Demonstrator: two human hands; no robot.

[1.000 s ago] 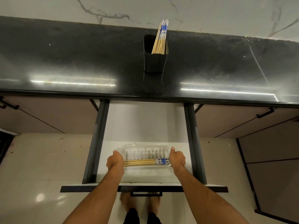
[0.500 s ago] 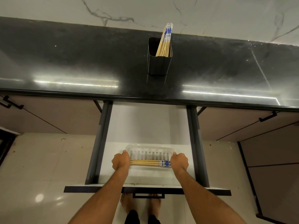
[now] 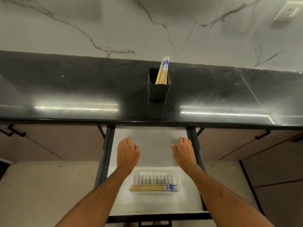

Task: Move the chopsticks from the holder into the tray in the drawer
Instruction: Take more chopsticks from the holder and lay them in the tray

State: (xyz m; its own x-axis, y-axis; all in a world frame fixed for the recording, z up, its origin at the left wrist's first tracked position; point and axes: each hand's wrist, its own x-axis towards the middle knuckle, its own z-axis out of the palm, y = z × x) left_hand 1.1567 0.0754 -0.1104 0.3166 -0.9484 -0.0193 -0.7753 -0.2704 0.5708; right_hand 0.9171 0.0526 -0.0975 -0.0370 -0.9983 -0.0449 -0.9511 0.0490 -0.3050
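Note:
A dark square holder (image 3: pixel 158 90) stands on the black counter with several wooden chopsticks (image 3: pixel 162 72) leaning in it, blue-patterned tops up. Below, in the open white drawer (image 3: pixel 152 205), a clear ribbed tray (image 3: pixel 155 179) holds a few chopsticks (image 3: pixel 153 188) lying flat along its near side. My left hand (image 3: pixel 127 153) and my right hand (image 3: pixel 184 152) hover above the drawer's back half, beyond the tray, fingers relaxed and holding nothing.
The black counter (image 3: pixel 65 89) runs the full width under a marble wall. Dark drawer rails (image 3: pixel 105 154) flank the drawer. Closed cabinet fronts with black handles (image 3: pixel 262 135) sit on either side. A wall socket (image 3: pixel 286 13) is at the top right.
Both hands have let go of the tray's ends and moved up and away from it toward the counter. The tray with its chopsticks stays in the drawer.

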